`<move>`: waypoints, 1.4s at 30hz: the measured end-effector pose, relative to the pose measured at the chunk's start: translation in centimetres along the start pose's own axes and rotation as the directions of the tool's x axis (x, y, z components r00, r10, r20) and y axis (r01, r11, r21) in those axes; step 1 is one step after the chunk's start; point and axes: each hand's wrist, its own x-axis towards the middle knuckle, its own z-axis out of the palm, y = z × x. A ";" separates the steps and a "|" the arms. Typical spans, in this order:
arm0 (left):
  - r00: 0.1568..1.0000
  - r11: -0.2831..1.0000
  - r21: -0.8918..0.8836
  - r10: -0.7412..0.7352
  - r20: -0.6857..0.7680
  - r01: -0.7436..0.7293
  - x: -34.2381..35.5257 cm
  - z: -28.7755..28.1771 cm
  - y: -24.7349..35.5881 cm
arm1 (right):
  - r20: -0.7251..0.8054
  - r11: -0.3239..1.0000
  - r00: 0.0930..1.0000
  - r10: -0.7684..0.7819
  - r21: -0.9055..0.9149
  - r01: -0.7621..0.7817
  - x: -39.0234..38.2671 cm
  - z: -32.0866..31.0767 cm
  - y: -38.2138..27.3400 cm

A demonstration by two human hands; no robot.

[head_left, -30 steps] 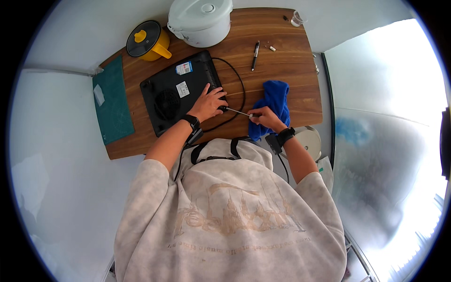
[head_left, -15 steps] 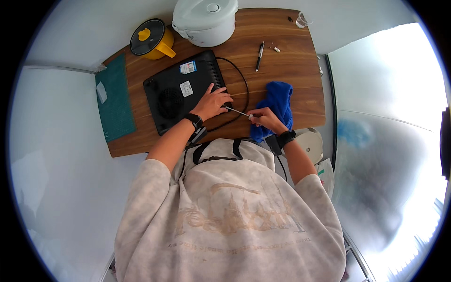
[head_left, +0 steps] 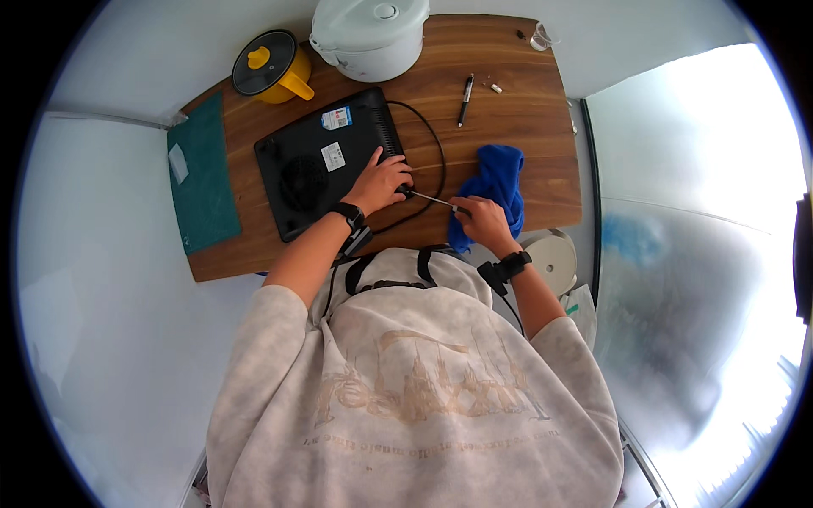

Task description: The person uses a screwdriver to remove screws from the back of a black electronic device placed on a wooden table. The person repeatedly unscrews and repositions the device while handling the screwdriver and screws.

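A black induction cooktop (head_left: pixel 309 140) lies with its vented underside up, a round fan grille and two labels showing. My left hand (head_left: pixel 380 184) rests on its right edge, fingers spread and pressing on the casing. In my right hand (head_left: pixel 484 222) is the handle of a screwdriver (head_left: pixel 434 200), the fingers closed round it. The thin metal shaft points left and its tip meets the cooktop's near right corner, beside my left thumb. Whether a screw sits under the tip is too small to tell.
A black cord (head_left: pixel 442 152) loops right of the cooktop. A blue cloth (head_left: pixel 502 178) lies by my right hand. Farther back are a pen (head_left: pixel 466 100), a yellow pot (head_left: pixel 279 85), a white lidded pot (head_left: pixel 377 59) and a clear cup (head_left: pixel 540 38). A green mat (head_left: pixel 203 186) covers the left end.
My right hand has turned over the screwdriver handle, its back now more upward, and the wrist has shifted slightly. My left hand stays on the cooktop.
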 end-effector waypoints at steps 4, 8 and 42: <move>1.000 1.000 -0.002 -0.013 0.004 0.013 -0.2 0.1 0.0 | -0.007 1.000 1.000 0.000 -0.021 0.000 0.1 0.1 -0.3; 1.000 1.000 0.007 -0.008 0.002 0.008 -0.2 0.2 -0.2 | -0.020 0.997 0.999 -0.030 -0.067 0.029 0.1 0.0 -0.6; 1.000 1.000 -0.022 0.016 0.024 -0.016 -0.5 0.4 -0.6 | 0.303 0.984 0.953 -0.006 0.173 -0.049 4.1 -0.3 3.1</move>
